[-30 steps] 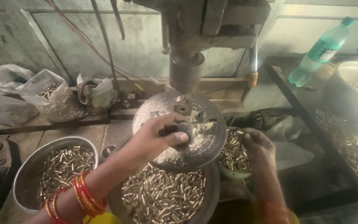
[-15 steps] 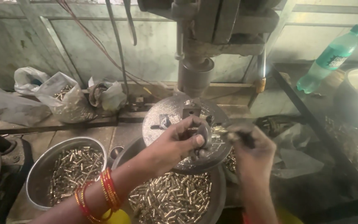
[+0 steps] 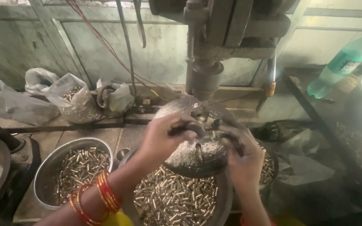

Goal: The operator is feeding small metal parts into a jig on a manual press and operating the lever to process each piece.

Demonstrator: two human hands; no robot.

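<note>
Far left, plastic bags (image 3: 70, 98) of brass pieces on a ledge. Below, a steel bowl (image 3: 42, 175) of small brass parts. Next, a bangled left hand (image 3: 164, 140), fingers curled on a dark piece at the round metal table (image 3: 197, 155) of the drill press (image 3: 208, 62). Beneath, a second bowl (image 3: 225, 196) of brass parts. Right hand (image 3: 241, 157) closed at the table's edge; contents unclear. Far right, a green bottle (image 3: 342, 62).

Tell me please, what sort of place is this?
Probably a small metalworking workshop. A drill press stands over a round metal worktable that both hands work at, and steel bowls below hold many small brass parts.
</note>
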